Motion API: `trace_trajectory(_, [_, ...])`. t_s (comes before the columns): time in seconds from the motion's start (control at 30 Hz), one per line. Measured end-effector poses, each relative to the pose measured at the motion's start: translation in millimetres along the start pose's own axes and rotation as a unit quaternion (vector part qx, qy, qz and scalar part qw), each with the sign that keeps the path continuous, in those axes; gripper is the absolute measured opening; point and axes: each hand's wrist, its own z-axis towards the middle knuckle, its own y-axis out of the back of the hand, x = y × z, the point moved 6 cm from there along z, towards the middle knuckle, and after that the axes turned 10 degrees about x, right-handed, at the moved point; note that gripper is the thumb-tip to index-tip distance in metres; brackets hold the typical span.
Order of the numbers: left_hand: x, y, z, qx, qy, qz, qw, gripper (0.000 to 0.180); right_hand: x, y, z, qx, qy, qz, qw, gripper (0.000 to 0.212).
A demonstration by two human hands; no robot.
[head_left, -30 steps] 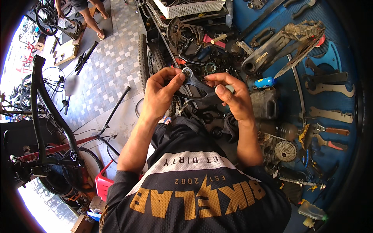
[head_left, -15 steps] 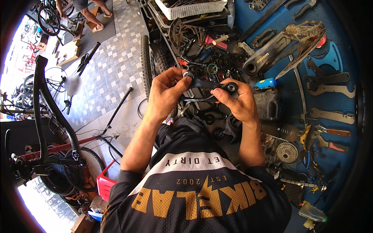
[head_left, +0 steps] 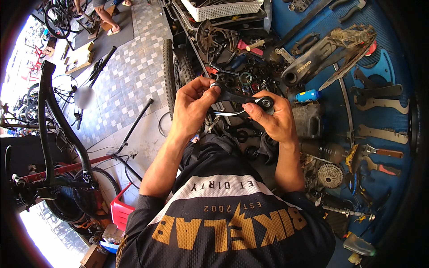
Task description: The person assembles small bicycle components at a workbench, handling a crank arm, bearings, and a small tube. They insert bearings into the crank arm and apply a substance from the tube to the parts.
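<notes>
Between both hands, in front of my chest, is a black bike suspension link point(head_left: 239, 96) with a round pivot eye at its right end. My left hand point(head_left: 196, 100) pinches the left end, where a silvery ring point(head_left: 216, 84) shows at thumb and fingertip. My right hand point(head_left: 275, 117) grips the other end, thumb on the near side and fingers behind, beside a bearing point(head_left: 267, 103) set in the eye. A thin, shiny curved edge shows below the link, between the hands; I cannot tell whether it belongs to it. Fingertips behind the link are hidden.
Small rings and loose parts point(head_left: 257, 85) lie beyond my hands, near a bike tyre point(head_left: 169, 71). On the blue mat at right are a crank arm point(head_left: 308, 67), a blue canister point(head_left: 307, 95), a cassette point(head_left: 330, 173) and several wrenches point(head_left: 382, 133). A bike frame point(head_left: 67, 127) stands left.
Both hands keep their hold on the link, which has tilted slightly. The shiny edge below it catches more light. The view has shifted slightly, and the person at the far left has moved.
</notes>
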Motion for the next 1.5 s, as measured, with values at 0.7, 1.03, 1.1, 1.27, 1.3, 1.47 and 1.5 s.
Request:
trace_trajectory(0.7, [4,-6,-6,0.09,0.046,-0.109,0.989,0.032,-8,9,-3,-0.032,-0.042,0.11,0.993,0.03])
trace_trajectory(1.03, [9,-1,-1,0.09,0.036,-0.043,0.994,0.021,-13,8,-5,0.007,-0.053,0.098,0.994,0.026])
trace_trajectory(1.1, [6,1,1,0.104,0.048,-0.005,0.993,0.018,-13,9,-4,0.027,-0.053,0.07,0.996,0.026])
trace_trajectory(1.27, [-4,8,2,0.173,0.097,0.262,0.944,0.02,-6,15,-2,-0.027,-0.003,0.011,1.0,0.029])
trace_trajectory(1.3, [-8,4,3,0.173,0.053,0.328,0.927,0.026,-5,16,-2,-0.024,-0.01,-0.015,1.0,0.029])
trace_trajectory(1.47, [10,4,-1,0.189,0.081,0.281,0.937,0.023,-9,18,0,-0.047,-0.005,-0.043,0.998,0.03])
trace_trajectory(1.5, [15,5,-2,0.181,0.086,0.224,0.954,0.021,-11,13,1,-0.058,0.019,-0.012,0.998,0.029])
